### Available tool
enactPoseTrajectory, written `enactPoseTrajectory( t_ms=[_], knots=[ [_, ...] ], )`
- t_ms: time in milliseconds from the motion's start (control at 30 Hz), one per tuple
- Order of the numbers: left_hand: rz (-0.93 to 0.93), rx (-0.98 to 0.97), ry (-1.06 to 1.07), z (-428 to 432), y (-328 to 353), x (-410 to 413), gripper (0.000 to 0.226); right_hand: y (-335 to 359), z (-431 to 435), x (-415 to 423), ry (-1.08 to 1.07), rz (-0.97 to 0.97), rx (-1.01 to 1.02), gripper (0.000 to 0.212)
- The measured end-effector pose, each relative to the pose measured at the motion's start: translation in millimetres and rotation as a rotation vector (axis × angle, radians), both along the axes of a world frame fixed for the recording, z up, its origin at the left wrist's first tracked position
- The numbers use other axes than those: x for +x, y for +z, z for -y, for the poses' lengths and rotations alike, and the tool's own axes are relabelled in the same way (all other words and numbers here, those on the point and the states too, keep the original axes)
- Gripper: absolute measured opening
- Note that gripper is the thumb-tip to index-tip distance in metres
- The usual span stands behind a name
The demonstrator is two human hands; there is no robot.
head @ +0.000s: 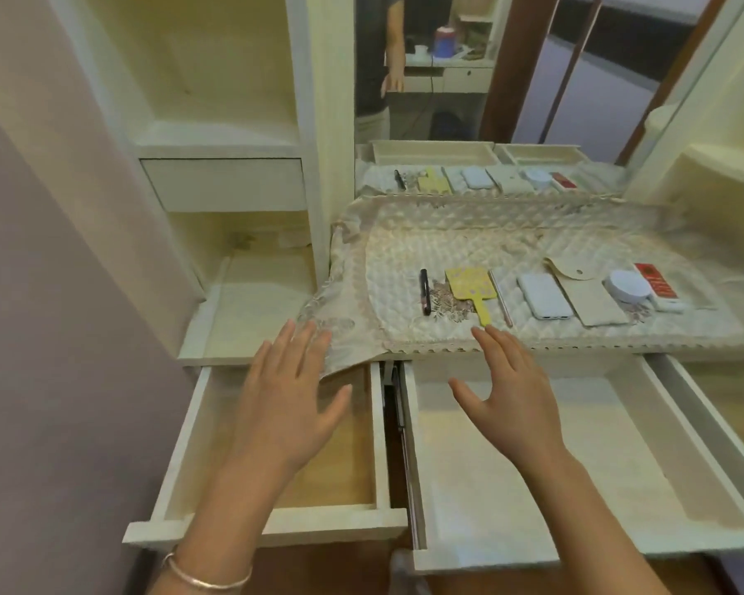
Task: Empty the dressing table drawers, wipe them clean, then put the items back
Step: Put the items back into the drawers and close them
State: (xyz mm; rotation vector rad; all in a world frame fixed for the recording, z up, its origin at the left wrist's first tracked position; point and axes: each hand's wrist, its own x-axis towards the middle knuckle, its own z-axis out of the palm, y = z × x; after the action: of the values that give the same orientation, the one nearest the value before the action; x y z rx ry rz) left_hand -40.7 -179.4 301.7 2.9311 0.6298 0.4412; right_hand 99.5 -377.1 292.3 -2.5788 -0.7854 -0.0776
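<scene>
Two cream drawers stand pulled out below the dressing table: a left drawer (181,440) and a wider right drawer (662,440), both with nothing inside. My left hand (284,405) hovers with spread fingers over the left drawer, its fingertips at the hanging corner of the quilted table cover (469,246). My right hand (507,392) is spread over the right drawer, fingertips near the table's front edge. On the cover lie a black pen (425,292), a yellow hand mirror (471,292), a white power bank (544,296), a beige pouch (589,296), a round white case (628,287) and a red-and-white box (658,285).
A mirror (447,66) behind the table reflects the items and a person's arm. Cream shelving with a small closed drawer (228,184) stands at the left, beside a lilac wall (39,294). A curved shelf unit (722,165) rises at the right.
</scene>
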Motion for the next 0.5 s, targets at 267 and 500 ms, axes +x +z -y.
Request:
enactPoseTrajectory(
  t_ms=[267, 500],
  knots=[
    [-0.055, -0.122, -0.019, -2.7, -39.2, 137.8, 0.075, -38.5, -12.1, 125.5, -0.009, -0.065, -0.034, 0.065],
    [-0.152, -0.233, -0.039, 0.2, -84.9, 241.3, 0.052, -81.5, -28.2, 207.8, -0.013, -0.158, -0.101, 0.061]
  ],
)
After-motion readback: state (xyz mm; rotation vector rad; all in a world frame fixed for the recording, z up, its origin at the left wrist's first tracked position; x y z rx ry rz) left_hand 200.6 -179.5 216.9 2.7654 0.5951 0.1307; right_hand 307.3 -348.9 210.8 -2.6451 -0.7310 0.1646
